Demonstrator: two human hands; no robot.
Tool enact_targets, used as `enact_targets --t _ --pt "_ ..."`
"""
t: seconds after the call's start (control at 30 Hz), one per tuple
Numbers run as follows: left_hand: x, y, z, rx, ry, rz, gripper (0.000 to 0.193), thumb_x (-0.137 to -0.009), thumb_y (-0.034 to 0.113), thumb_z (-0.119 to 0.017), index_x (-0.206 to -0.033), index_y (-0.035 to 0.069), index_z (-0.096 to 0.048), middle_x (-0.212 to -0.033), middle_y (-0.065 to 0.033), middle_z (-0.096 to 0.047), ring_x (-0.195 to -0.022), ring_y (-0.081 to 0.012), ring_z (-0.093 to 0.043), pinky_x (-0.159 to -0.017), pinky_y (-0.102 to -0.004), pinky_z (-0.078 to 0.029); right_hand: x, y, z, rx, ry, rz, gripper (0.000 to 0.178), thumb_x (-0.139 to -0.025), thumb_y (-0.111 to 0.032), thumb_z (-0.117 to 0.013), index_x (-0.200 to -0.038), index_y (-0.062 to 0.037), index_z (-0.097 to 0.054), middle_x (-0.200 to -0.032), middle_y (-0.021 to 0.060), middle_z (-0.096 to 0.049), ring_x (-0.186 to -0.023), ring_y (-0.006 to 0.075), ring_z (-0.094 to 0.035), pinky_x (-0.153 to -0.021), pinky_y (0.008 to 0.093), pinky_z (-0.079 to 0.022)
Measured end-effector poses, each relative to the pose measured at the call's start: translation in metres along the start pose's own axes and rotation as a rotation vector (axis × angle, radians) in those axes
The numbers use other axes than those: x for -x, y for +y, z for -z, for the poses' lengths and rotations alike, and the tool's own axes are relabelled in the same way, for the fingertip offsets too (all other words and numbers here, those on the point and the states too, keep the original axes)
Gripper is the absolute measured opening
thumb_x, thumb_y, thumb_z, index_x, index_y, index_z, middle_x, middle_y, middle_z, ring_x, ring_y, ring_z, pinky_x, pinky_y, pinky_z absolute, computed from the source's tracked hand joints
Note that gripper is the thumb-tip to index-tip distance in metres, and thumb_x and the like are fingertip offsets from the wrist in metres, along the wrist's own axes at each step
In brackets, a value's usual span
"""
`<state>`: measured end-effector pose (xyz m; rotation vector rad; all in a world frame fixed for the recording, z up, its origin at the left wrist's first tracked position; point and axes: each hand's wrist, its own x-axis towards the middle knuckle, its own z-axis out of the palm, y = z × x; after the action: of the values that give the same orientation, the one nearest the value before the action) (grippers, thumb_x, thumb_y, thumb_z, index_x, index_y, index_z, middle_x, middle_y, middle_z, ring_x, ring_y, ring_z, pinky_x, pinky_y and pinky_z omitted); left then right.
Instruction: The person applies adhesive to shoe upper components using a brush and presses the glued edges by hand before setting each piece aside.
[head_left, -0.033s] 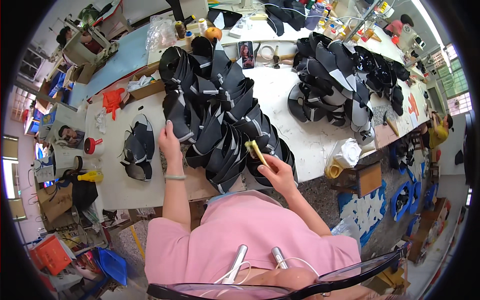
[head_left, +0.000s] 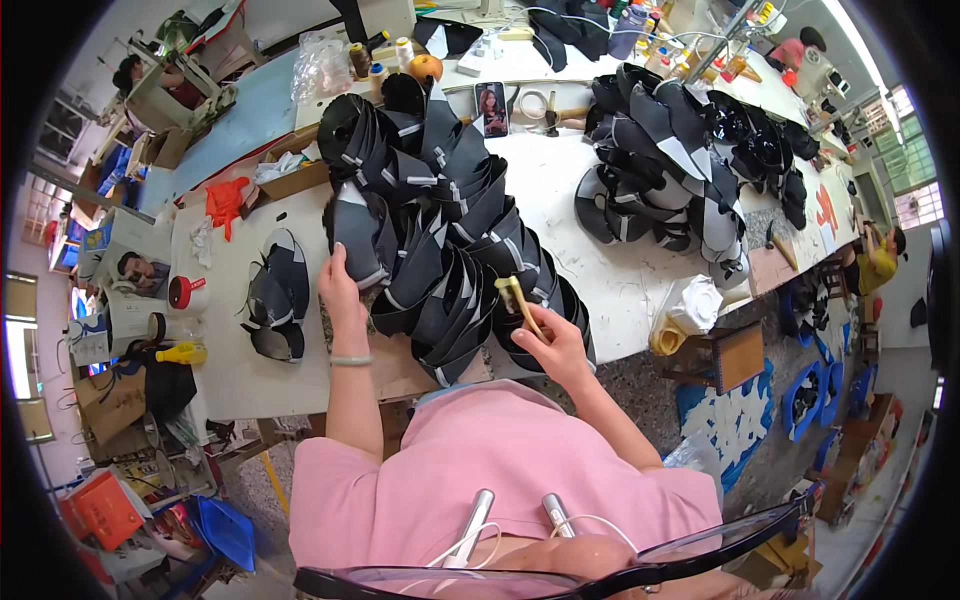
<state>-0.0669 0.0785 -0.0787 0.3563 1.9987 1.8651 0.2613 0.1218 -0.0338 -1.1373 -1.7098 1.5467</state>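
At the left edge of a large pile of overlapping black shoe uppers (head_left: pixel 450 290), my left hand (head_left: pixel 345 295) is closed on the near end of one black shoe upper (head_left: pixel 362 235). A pale strip shows along that piece's lower edge. Over the pile's near right side, my right hand (head_left: pixel 555 345) grips a small yellowish brush (head_left: pixel 514 296), its pale head pointing away from me. The exact shape of the brush head is hard to make out. Left of my left hand, a separate small stack of black and grey uppers (head_left: pixel 277 295) lies on the white table (head_left: pixel 545 190).
More uppers are heaped (head_left: pixel 660 160) at the right. A phone (head_left: pixel 492 108) stands behind the pile, near thread spools (head_left: pixel 360 60). A red-lidded jar (head_left: pixel 188 292) and yellow bottle (head_left: pixel 182 353) are at the left. A hammer (head_left: pixel 782 246) lies right; a wooden stool (head_left: pixel 738 358) stands below.
The brush in my right hand has turned, its head showing more from the side. My left hand and the upper it holds have barely shifted.
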Motion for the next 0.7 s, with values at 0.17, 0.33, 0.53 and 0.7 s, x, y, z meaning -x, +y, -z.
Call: enact_targets --t 0.17,0.33,0.53,0.7 --pt "0.088 0.055 -0.027 0.452 -0.364 0.413 0.031 -0.095 0.028 -0.052 -0.107 0.000 -0.058 -0.093 -0.0090 -0.063 -0.080 -0.0196 -0.063 -0.074 -0.0357 -0.053 -0.010 -0.019 -0.009 -0.139 -0.004 0.031 0.043 -0.076 -0.013 -0.075 -0.115 -0.0042 -0.060 -0.086 0.0005 -0.057 -0.066 0.0060 -0.051 -0.059 0.0204 -0.042" --pt "0.156 0.083 -0.060 0.662 -0.799 0.547 0.033 -0.094 0.022 -0.054 -0.120 0.002 -0.050 -0.109 -0.0096 -0.061 -0.101 -0.0199 -0.061 -0.089 -0.0355 -0.049 -0.009 -0.024 -0.003 -0.178 0.077 0.043 0.021 -0.078 -0.012 -0.075 -0.093 -0.0003 -0.066 -0.080 0.0019 -0.061 -0.070 0.0079 -0.054 -0.064 0.0223 -0.043" --pt "0.172 0.089 -0.073 0.539 -0.952 0.537 0.041 -0.085 0.004 -0.058 -0.122 0.000 -0.043 -0.113 -0.0101 -0.058 -0.104 -0.0183 -0.059 -0.092 -0.0333 -0.048 0.008 -0.039 0.024 -0.413 0.125 -0.022 0.013 -0.084 -0.010 -0.069 -0.093 0.0000 -0.068 -0.074 -0.0049 -0.059 -0.068 0.0009 -0.049 -0.061 0.0169 -0.040" --pt "0.180 0.087 -0.084 0.525 -1.010 0.551 0.039 -0.086 0.004 -0.057 -0.122 0.001 -0.043 -0.112 -0.0104 -0.057 -0.104 -0.0186 -0.059 -0.092 -0.0325 -0.048 0.020 -0.032 0.034 -0.403 0.191 0.012 0.014 -0.086 -0.011 -0.067 -0.094 -0.0004 -0.068 -0.071 -0.0064 -0.057 -0.062 0.0010 -0.044 -0.054 0.0177 -0.035"
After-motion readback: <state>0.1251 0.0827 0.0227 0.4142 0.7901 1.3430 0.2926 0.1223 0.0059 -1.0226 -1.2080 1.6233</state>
